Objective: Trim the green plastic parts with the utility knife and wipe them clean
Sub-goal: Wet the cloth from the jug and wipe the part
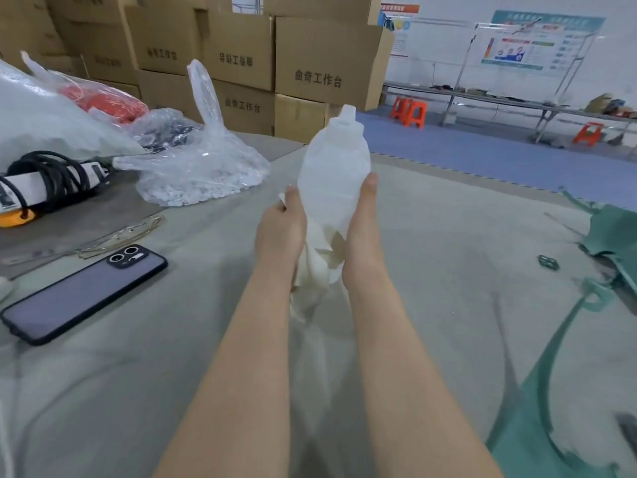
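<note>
Gripping with left hand (281,232) and right hand (363,232), one on each side of white bottle (332,160), upright above worktop (448,236); white cloth (319,270) bunched beneath. Green plastic parts (610,232) lying well to right, untouched. Probably wetting cloth for wiping: tip nozzle onto cloth, squeeze lightly, avoid drips. Utility knife not made out.

Matt grey cloth covered the worktop (448,236). The white wipe (332,181) looked soft and matt. At ten o'clock lay a glossy, crinkled plastic bag (203,170); at twelve, matt cardboard boxes (320,56).
</note>
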A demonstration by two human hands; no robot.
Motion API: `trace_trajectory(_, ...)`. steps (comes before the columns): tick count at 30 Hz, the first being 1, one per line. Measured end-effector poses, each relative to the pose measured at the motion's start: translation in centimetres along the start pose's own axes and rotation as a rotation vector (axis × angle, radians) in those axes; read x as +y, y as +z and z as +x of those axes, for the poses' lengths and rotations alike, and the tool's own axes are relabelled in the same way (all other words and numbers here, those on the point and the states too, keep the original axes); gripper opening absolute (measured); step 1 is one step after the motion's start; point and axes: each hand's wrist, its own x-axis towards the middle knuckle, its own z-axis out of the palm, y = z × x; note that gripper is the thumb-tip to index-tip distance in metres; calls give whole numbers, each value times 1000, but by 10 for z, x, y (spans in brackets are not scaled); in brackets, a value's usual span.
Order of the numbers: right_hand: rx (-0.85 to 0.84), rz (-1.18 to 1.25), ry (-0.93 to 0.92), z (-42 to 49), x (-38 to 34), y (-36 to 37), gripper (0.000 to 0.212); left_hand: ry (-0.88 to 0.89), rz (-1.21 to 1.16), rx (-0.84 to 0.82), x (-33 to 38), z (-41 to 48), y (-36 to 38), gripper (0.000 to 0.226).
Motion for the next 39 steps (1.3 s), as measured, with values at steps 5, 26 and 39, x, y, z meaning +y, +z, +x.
trace_trajectory(5, 121, -145, 34, -29, -24, -37, 67, -11, -78, -169, 12, -37, 18, 55)
trace_trajectory(26, 293, -289, -99, -172, -38, -173, 69, 44, -264, -555, 38, -205, 76, 76)
trace_trajectory(39, 649, -372, -373, -141, -76, -189, 42, 669, -6, -277, 107, -189, 72, 56)
